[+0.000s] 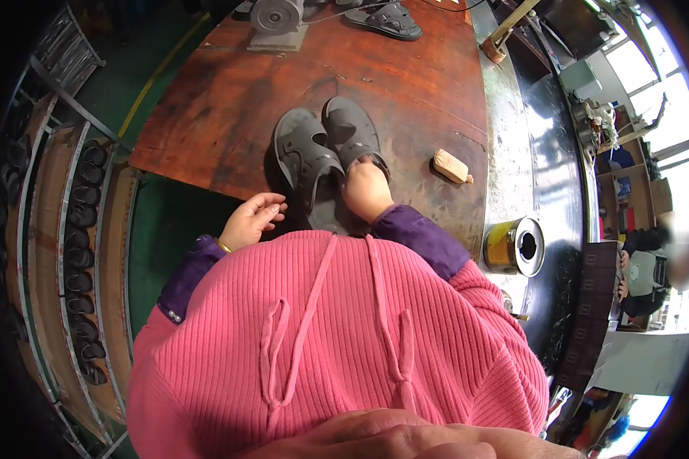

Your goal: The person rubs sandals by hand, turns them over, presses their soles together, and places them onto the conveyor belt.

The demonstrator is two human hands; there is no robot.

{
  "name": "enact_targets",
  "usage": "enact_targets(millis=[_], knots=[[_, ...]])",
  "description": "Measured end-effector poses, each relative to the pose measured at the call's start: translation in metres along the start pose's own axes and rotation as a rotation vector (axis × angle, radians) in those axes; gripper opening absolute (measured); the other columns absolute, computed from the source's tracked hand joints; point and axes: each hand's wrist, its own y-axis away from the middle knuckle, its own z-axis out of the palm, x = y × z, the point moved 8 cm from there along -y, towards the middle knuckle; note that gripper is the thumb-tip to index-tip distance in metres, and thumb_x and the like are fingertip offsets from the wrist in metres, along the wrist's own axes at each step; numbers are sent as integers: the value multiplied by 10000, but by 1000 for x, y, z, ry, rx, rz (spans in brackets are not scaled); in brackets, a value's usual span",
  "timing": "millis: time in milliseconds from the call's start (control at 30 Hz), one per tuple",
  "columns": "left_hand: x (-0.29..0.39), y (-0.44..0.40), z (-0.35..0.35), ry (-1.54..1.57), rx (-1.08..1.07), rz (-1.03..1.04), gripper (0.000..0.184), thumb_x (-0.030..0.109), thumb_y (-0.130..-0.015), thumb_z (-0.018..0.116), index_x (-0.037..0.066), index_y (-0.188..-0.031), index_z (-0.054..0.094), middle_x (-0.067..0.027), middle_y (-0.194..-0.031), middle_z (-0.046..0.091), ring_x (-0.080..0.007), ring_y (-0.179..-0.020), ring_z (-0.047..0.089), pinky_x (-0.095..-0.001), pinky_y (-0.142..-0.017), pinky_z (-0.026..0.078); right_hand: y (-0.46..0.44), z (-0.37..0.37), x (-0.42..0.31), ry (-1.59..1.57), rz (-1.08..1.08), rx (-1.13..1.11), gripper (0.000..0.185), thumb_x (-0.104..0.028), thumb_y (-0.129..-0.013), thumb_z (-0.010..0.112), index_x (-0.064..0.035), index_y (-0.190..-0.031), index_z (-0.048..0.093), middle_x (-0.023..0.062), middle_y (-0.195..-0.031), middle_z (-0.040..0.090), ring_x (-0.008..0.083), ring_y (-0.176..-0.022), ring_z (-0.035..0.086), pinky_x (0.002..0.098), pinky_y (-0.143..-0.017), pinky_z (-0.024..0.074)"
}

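Two dark grey sandals stand side by side at the table's near edge, toes pointing away from me. My right hand [367,190] grips the heel end of the right sandal [350,126]; its fingertips are partly hidden inside the shoe opening. Just left of the left sandal [302,145] is my left hand [251,220], with its fingers loosely stretched and nothing in them. It appears apart from the shoe. The heel of the left sandal reaches toward my body.
A light tan block [452,166] lies right of the sandals. An open yellow can [515,246] stands on the right-hand ledge. A grey motor [276,15] and another sandal [390,21] sit at the far end. Shoe racks [76,252] line the left; a person [647,271] is at far right.
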Motion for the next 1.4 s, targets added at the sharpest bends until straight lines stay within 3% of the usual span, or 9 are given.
enact_targets(millis=[100,133,300,400,500,667,1200,1300,1400], knots=[[-1,-2,-5,32,44,3,344,262,-1051,504,69,-1331,556,-49,-1231,647,-138,-1060,618,-302,-880,483,8,-14,13,139,-90,61,254,-186,-844,673,34,-968,695,226,-927,696,397,-979,648,427,-812,531],[2,-5,-5,43,55,8,347,265,-1052,503,70,-1334,553,-50,-1230,648,-138,-1060,618,-301,-877,482,2,-23,29,-746,28,248,224,-143,-839,667,30,-978,697,205,-947,707,379,-988,658,413,-816,533],[56,-41,24,211,-51,105,394,343,-1059,502,95,-1364,519,-24,-1229,616,-113,-1098,578,-286,-901,465,26,-126,36,-645,-256,471,245,-47,-836,639,18,-1070,674,154,-1009,724,315,-1006,680,391,-840,535],[90,-51,69,501,-317,137,503,323,-1041,556,55,-1446,427,-57,-1325,574,-120,-1190,538,-294,-990,435,39,-115,73,-936,-41,571,231,-61,-848,636,21,-1061,674,155,-996,722,315,-986,679,396,-829,532],[138,-32,94,218,-344,548,579,267,-1025,593,0,-1486,366,-85,-1403,525,-153,-1250,515,-317,-1072,398,49,-87,97,-1104,146,621,220,-75,-859,634,25,-1051,674,155,-983,721,314,-967,678,400,-819,529],[137,-24,92,285,-285,508,633,134,-974,665,2,-1506,349,-57,-1324,576,-124,-1193,539,-295,-1061,402,51,-58,104,-1198,272,532,208,-99,-878,631,31,-1036,674,155,-962,719,313,-935,677,407,-801,524],[145,-22,86,-60,-102,689,687,222,-945,712,-14,-1493,374,-73,-1271,555,-134,-1089,542,-294,-965,434,30,-36,97,-1245,310,263,235,-174,-940,620,50,-986,674,157,-892,712,311,-833,672,429,-743,508],[123,-31,86,-116,-204,445,656,209,-965,674,-18,-1497,364,-87,-1252,556,-125,-1035,567,-274,-909,464,11,-34,100,-1210,306,258,250,-188,-951,618,54,-976,674,157,-879,710,310,-813,671,434,-733,505],[81,-64,61,-411,21,372,590,216,-970,649,0,-1464,410,-142,-1265,569,-168,-1029,601,-308,-914,497,-2,-36,106,-1149,308,292,266,-202,-963,616,58,-967,674,157,-866,709,310,-794,670,438,-722,502]])
